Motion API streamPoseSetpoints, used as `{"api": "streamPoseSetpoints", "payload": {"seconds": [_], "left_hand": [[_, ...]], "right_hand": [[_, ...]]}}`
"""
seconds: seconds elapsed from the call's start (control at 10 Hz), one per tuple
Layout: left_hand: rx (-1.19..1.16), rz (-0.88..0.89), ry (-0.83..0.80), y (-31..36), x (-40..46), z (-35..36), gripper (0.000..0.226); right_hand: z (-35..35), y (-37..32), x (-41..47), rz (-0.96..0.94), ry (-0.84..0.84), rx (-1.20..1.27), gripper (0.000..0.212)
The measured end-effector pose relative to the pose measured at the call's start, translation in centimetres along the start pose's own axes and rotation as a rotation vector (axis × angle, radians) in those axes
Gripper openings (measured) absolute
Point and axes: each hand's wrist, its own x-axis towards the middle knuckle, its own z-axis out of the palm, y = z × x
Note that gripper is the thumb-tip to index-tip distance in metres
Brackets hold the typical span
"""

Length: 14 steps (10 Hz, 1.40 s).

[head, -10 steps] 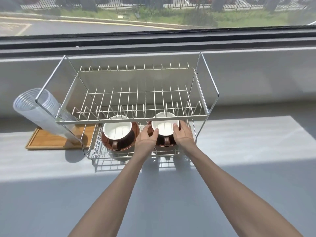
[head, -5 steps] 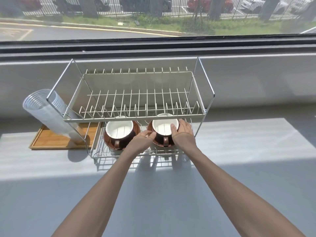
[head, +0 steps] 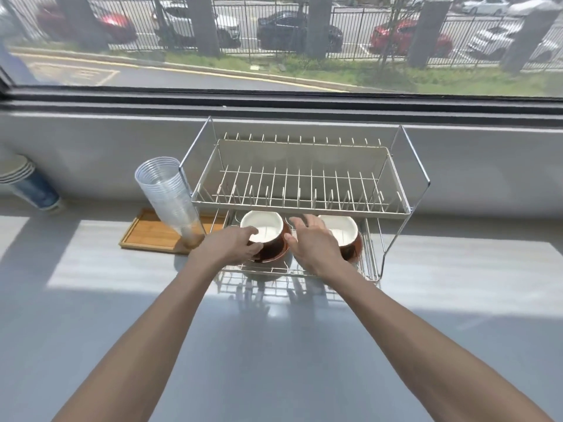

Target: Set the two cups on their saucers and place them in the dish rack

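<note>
Two brown cups with white insides stand on brown saucers in the lower tier (head: 370, 260) of a wire dish rack (head: 301, 205). My left hand (head: 231, 248) curls over the near-left rim of the left cup (head: 268, 233), whose saucer (head: 275, 257) shows below it. My right hand (head: 313, 245) lies between the cups with its fingers spread and its thumb close to the left cup's right side. It hides the left part of the right cup (head: 342, 229). The right saucer (head: 355, 249) peeks out under that cup.
A tilted stack of clear plastic cups (head: 167, 196) stands on a wooden tray (head: 146, 236) just left of the rack. Blue paper cups (head: 30, 187) lie at the far left. The rack's upper tier overhangs the cups. A grey counter (head: 274, 345) spreads in front, and a wall and window stand behind.
Both hands have left the right cup and moved left. The left hand now grips the left cup and the right hand sits between the cups. The view has shifted left and up.
</note>
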Motion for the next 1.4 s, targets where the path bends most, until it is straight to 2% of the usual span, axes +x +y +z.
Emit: {"api": "streamPoseSetpoints", "payload": {"seconds": [0.1,0.2,0.3,0.4,0.5,0.6,0.7,0.8,0.9,1.0,1.1,1.2,1.3,1.4], "left_hand": [[0.003,-0.009,0.164,-1.3,-0.1,1.0,0.060],[-0.045,-0.073,0.307,-1.9,0.6,2.4,0.062],[-0.260,-0.143,0.363,-2.3,2.2,4.0,0.058],[-0.319,-0.156,0.398,-2.2,3.5,5.2,0.055],[-0.285,-0.095,0.332,-1.8,4.2,6.1,0.083],[-0.355,-0.063,0.328,-2.5,5.4,7.6,0.078],[-0.349,0.028,0.207,-3.9,7.8,9.6,0.077],[-0.484,-0.077,0.298,-2.9,6.8,8.4,0.079],[-0.586,-0.171,0.210,-1.7,4.7,6.9,0.080],[-0.553,-0.174,0.248,-1.7,5.1,7.8,0.058],[-0.554,-0.198,0.214,-1.5,4.9,7.3,0.056],[-0.527,-0.216,0.130,-1.4,4.4,6.4,0.057],[-0.529,-0.210,0.072,-1.4,2.7,5.0,0.055],[-0.436,-0.185,0.003,-1.5,1.1,4.0,0.052]], "right_hand": [[1.5,-1.6,1.1,0.015,0.008,0.047,0.052],[3.2,-2.6,2.3,0.114,-0.005,0.149,0.055],[5.1,-2.8,3.5,0.180,-0.066,0.183,0.064],[5.9,-3.0,4.5,0.263,-0.108,0.277,0.063],[5.7,-3.1,5.6,0.289,-0.144,0.281,0.056],[6.1,-2.8,6.3,0.295,-0.153,0.312,0.048],[6.4,-2.3,6.3,0.307,-0.141,0.369,0.042],[6.3,-2.0,6.6,0.340,-0.115,0.452,0.042],[6.0,-2.0,6.7,0.336,-0.134,0.463,0.044],[6.0,-1.8,6.4,0.317,-0.132,0.475,0.040],[5.6,-1.5,5.7,0.293,-0.109,0.510,0.037],[4.8,-1.5,4.5,0.266,-0.099,0.541,0.045],[3.4,-1.6,3.3,0.267,-0.191,0.496,0.050],[1.8,-1.3,2.0,0.258,-0.247,0.426,0.046]]}}
